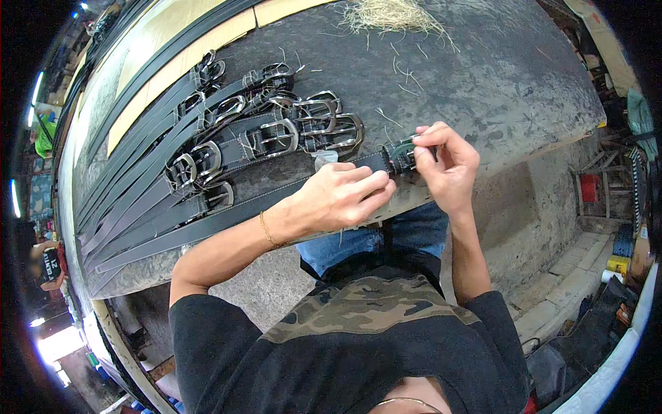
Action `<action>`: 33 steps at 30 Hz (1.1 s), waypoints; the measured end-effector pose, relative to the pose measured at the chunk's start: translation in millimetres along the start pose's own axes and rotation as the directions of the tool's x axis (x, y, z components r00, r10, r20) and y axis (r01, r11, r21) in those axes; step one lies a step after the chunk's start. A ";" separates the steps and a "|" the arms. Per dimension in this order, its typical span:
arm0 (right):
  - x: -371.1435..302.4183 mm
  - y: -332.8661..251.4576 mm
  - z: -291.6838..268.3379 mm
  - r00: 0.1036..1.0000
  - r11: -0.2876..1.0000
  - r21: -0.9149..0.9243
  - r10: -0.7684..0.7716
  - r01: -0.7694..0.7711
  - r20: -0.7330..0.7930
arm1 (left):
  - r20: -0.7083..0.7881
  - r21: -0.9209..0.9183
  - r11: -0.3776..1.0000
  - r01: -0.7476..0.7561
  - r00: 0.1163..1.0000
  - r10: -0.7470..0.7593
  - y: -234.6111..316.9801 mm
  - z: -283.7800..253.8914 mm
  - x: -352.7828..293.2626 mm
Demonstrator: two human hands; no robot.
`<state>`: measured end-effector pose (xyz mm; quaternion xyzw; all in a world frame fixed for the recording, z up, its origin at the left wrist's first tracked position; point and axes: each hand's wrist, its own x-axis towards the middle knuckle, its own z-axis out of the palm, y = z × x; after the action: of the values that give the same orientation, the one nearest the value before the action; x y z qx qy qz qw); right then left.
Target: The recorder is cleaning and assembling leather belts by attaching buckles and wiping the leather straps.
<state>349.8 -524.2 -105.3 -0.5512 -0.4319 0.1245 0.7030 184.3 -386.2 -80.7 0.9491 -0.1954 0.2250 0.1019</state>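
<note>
Black belt [241, 212] lying along the table's [531, 103] near edge, your left hand [345, 193] curled over it, grip hidden, your right hand [448, 165] pinching the buckle [400, 157] end, probably light, bendy strap, stiffer metal, best held just behind it.

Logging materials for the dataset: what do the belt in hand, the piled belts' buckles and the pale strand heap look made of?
Belt: leather or synthetic lookalike; smooth, dark, flat strap. Can't tell which.
Buckles: likely metal, polished; bright highlights on curved frames. Plating unclear.
Strand heap: perhaps plant fibre or thread; fine, straw-coloured, tangled, dull.
</note>
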 end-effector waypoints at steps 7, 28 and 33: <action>3.7 -1.6 0.2 0.985 0.972 -0.192 -0.109 0.133 0.131 | -0.024 -0.022 1.000 -0.017 1.000 0.017 -2.0 0.7 0.3; 4.8 -4.8 -0.2 0.977 0.950 -0.269 -0.114 0.160 0.178 | -0.038 -0.038 0.999 -0.018 0.999 0.017 -2.5 0.2 2.3; 3.3 -2.3 -0.4 0.979 0.955 -0.267 -0.084 0.133 0.185 | -0.042 -0.050 0.999 -0.012 0.999 0.010 -2.6 0.0 0.3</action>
<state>351.4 -523.2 -101.7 -0.6069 -0.5337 0.0709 0.5846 185.6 -383.9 -80.8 0.9403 -0.2040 0.2401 0.1285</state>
